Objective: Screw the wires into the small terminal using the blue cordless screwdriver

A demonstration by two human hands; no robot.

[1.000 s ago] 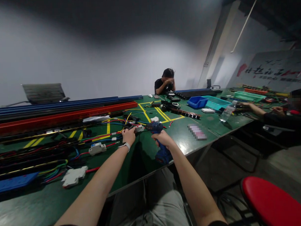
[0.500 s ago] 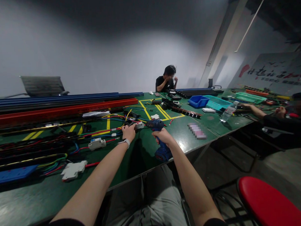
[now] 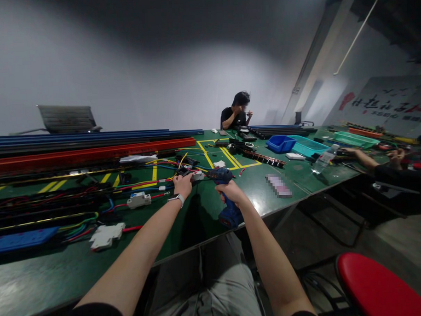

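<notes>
My right hand [image 3: 231,192] is wrapped round the grip of a blue cordless screwdriver [image 3: 225,194] whose nose points left at a small white breaker [image 3: 197,176]. My left hand [image 3: 182,184], with a white wristband, is closed on that breaker and the wires joined to it, holding it on the green table [image 3: 205,209]. Red, blue and yellow wires [image 3: 145,184] run from it to the left.
Two more white breakers [image 3: 139,200] [image 3: 106,235] lie left of my arm. Long red and blue rails [image 3: 89,155] run along the table's far side. Blue and teal bins [image 3: 281,143], a bottle [image 3: 323,159], a person opposite [image 3: 238,113], another person's arm [image 3: 364,158] at right, a red stool [image 3: 377,286].
The view has shifted slightly. My hands stay on the breaker and the screwdriver. The person opposite has lowered a hand from the face.
</notes>
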